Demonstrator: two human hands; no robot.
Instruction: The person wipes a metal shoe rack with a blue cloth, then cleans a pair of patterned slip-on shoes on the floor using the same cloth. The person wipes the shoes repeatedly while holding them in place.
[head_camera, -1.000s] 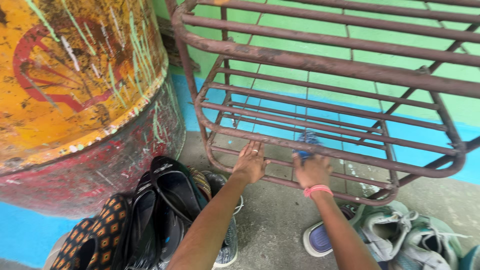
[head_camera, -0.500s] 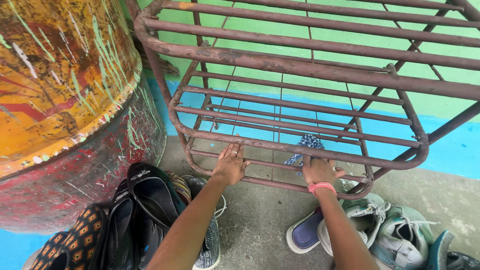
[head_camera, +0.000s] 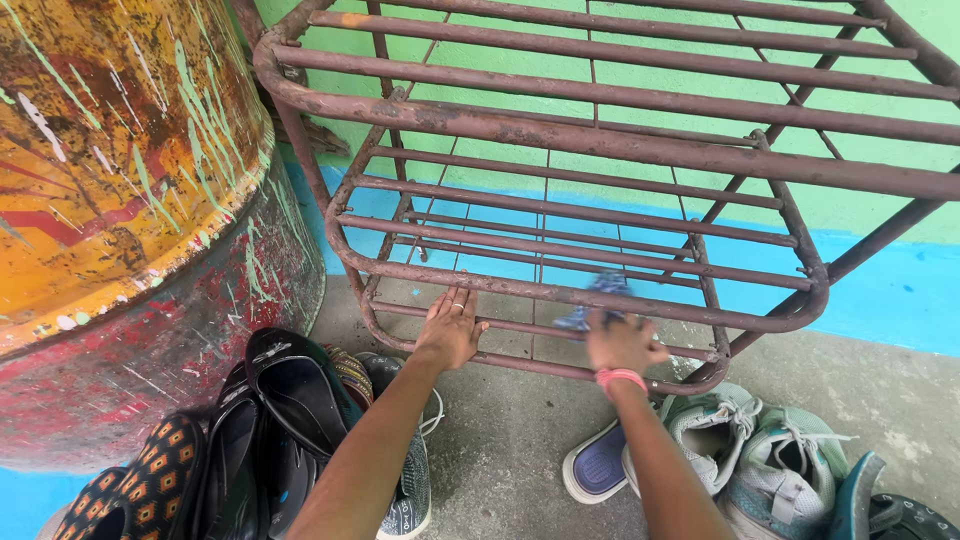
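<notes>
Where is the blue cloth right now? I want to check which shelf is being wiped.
In the head view, the blue cloth sits under the right hand on the rusty metal rack's lowest shelf, right of the left hand.

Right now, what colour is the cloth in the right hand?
Blue, faintly patterned: the cloth under the right hand, head view.

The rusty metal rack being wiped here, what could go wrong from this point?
The rusty rack has flaking bars, and the bare left hand rests flat on a low bar, so it might get scraped. The right hand presses a blue cloth against a bar; the cloth could snag on rough metal. Black sandals and grey sneakers lie close below, so loosened rust may fall onto them.
</notes>
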